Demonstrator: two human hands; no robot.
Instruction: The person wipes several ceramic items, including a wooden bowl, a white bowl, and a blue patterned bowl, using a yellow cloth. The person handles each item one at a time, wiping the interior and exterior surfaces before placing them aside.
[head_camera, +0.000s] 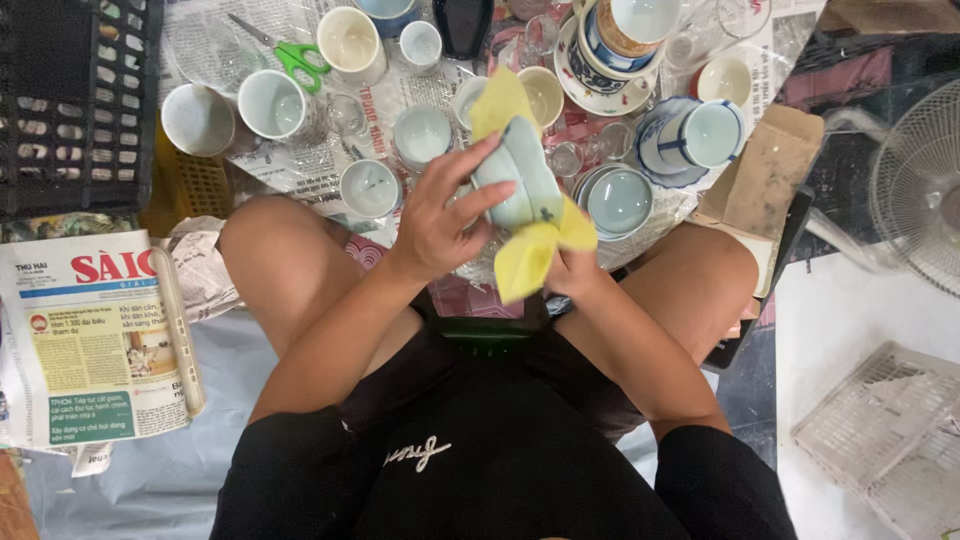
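Observation:
I sit on the floor with my knees apart. My left hand (442, 222) grips a pale blue-green ceramic bowl (520, 178), fingers spread over its side. A yellow cloth (528, 250) wraps around the bowl, sticking out above and below it. My right hand (572, 270) is under the bowl, holding the cloth against it; most of that hand is hidden by the cloth.
Several cups and bowls (275, 104) stand on newspaper ahead, with green-handled scissors (290, 52) and stacked blue-white bowls (690, 135). A black crate (75, 100) is far left, a folded newspaper (95, 335) left, a fan (920, 185) and white basket (890, 430) right.

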